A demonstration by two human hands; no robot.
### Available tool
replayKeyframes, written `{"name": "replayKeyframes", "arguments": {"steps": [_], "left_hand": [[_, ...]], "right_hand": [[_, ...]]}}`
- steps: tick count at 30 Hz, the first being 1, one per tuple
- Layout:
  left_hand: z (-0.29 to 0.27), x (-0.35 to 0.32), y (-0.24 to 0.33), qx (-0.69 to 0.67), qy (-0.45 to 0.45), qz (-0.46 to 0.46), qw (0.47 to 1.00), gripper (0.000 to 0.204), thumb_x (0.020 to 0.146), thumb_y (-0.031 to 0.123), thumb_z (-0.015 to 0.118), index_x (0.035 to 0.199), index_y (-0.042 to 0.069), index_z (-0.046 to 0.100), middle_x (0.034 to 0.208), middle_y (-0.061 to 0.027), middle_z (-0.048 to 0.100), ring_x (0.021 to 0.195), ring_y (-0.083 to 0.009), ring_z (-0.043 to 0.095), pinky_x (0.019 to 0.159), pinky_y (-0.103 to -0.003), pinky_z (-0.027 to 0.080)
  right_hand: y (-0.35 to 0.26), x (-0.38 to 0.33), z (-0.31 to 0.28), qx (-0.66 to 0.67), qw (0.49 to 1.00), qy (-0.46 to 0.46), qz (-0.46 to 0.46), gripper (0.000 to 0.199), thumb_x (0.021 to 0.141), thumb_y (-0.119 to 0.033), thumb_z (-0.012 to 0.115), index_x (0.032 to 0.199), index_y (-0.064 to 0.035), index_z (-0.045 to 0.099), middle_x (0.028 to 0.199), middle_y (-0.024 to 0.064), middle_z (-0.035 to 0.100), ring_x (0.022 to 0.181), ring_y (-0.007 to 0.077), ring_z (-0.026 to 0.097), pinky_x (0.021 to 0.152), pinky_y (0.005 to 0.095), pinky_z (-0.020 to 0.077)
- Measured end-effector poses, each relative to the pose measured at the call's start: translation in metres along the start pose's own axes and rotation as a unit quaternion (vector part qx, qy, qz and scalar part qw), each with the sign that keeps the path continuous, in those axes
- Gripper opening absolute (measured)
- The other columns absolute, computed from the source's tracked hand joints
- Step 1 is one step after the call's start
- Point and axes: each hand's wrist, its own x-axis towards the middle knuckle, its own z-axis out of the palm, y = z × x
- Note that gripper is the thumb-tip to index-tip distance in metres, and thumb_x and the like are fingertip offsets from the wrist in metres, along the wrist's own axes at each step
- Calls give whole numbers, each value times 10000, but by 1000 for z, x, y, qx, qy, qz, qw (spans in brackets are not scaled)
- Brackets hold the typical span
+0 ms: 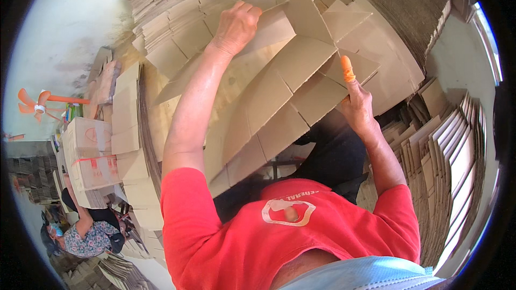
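In front of me lies a brown cardboard sheet [269, 94] with slots and crease lines, bent up and tilted toward my body. Several flaps stand up at its far right end, one tall panel [301, 5] among them. My left hand [236, 27] is closed at the far side, its fingers curled down against a cardboard edge. At the sheet's near right edge is my right hand [358, 104], with an orange finger cover [347, 69] on one raised digit beside a flap. Its other fingers are curled and partly hidden by the cardboard edge.
Stacked flat cardboard [183, 5] fills the far side, with a darker stack [406, 5] at far right. More sheets [441, 166] stand on the right. To the left are a taped carton [91, 153], an orange fan [38, 106] and another person [91, 236] in a patterned top.
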Motion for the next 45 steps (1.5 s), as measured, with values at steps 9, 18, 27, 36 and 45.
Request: {"name": "replayKeyframes", "arguments": {"steps": [9,18,27,36,45], "left_hand": [[-29,-11,16,-5,-3,-28,1000,106,686,-29,614,763,41,635,703,-78,591,734,-249,587,592,-366,502],[-42,-8,17,22,19,-28,999,80,714,12,595,748,63,647,703,-72,606,750,-240,598,602,-354,523],[-44,-11,21,20,10,-32,999,75,721,7,589,751,46,647,709,-73,609,754,-242,592,605,-353,523],[-34,-19,24,28,51,-52,997,84,704,8,596,746,58,648,712,-73,609,742,-243,591,614,-357,521],[-42,-17,24,35,23,-42,998,95,677,5,612,740,67,646,705,-77,600,738,-245,589,616,-359,519]], "right_hand": [[-18,2,-17,11,999,-24,-43,839,639,185,465,1420,-102,359,1111,235,570,955,437,595,788,448,512],[-23,-5,-24,-2,998,-34,-52,900,626,178,477,1451,-145,316,1096,216,579,908,414,614,795,422,533],[-26,-7,-25,-21,998,-23,-47,848,632,166,499,1418,-113,350,1088,220,577,914,425,612,781,454,539],[-29,-2,-29,-31,996,-35,-77,845,634,167,496,1419,-110,354,1022,221,575,834,438,603,715,472,527],[-27,-5,-29,-16,997,-35,-63,851,631,169,489,1424,-109,351,1005,222,575,816,429,605,713,472,521]]}}
